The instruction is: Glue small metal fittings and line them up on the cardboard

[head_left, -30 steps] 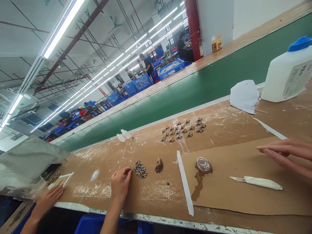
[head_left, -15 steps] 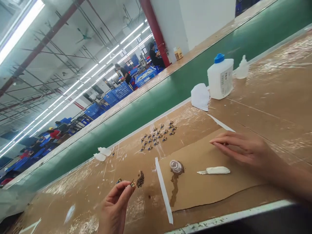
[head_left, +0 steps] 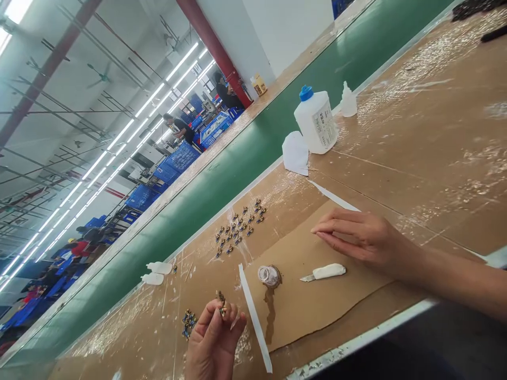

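Note:
My left hand is closed in a pinch on a small gold-coloured piece, held up near the front of the table. Just beyond its fingertips shows a bit of the small dark brown grains, partly hidden by the hand. Beside that hand lies a cluster of small blue-and-gold pieces. My right hand hovers over the cardboard sheet, thumb and fingers pressed together; anything between the tips is too small to make out. Below it lies a white-handled craft knife.
A small clear cup stands on the cardboard beside a brown stain. Further back are rows of blue-and-gold pieces, white squeeze bottles, a blue-capped jug and a dropper bottle. A green belt runs behind.
The camera view has shifted, moving the table items left. My left hand has moved closer to the cardboard, uncovering the nearby blue-and-gold cluster. My right hand stays pinched.

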{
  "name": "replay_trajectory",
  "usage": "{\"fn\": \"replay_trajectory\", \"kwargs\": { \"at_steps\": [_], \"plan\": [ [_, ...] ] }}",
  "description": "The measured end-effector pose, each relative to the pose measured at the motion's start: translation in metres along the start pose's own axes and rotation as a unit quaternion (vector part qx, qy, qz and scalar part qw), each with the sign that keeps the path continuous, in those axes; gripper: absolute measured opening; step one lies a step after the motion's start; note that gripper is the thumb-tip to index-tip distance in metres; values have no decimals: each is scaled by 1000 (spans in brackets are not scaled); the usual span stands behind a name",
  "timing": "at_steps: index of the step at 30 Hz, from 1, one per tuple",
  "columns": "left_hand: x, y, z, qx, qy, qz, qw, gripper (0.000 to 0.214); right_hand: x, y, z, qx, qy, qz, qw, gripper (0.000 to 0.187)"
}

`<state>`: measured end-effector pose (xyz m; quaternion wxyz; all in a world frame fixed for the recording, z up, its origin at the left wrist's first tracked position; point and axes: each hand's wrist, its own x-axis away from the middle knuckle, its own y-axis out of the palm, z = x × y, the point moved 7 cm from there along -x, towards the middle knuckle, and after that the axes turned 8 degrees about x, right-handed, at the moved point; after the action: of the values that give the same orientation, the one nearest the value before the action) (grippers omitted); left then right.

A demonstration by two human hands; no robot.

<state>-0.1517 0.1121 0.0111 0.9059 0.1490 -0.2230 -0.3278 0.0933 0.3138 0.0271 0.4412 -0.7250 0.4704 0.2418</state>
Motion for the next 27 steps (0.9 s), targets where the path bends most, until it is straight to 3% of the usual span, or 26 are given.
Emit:
{"fn": "replay_trajectory", "kwargs": {
  "at_steps": [5,15,21,27],
  "plan": [
    [0,2,-8,42,-10,-18,999,23,-1,-2,-1,4,-6,3,1000,18],
    [6,-10,-15,134,65,-9,989,19,1,1,2,29,-13,-5,999,15],
    [12,-12,-16,182,71,17,981,22,1,-1,-1,32,-22,4,999,15],
    [20,-2,-15,222,66,45,972,36,2,1,2,28,-8,-9,1000,16]
  ]
}}
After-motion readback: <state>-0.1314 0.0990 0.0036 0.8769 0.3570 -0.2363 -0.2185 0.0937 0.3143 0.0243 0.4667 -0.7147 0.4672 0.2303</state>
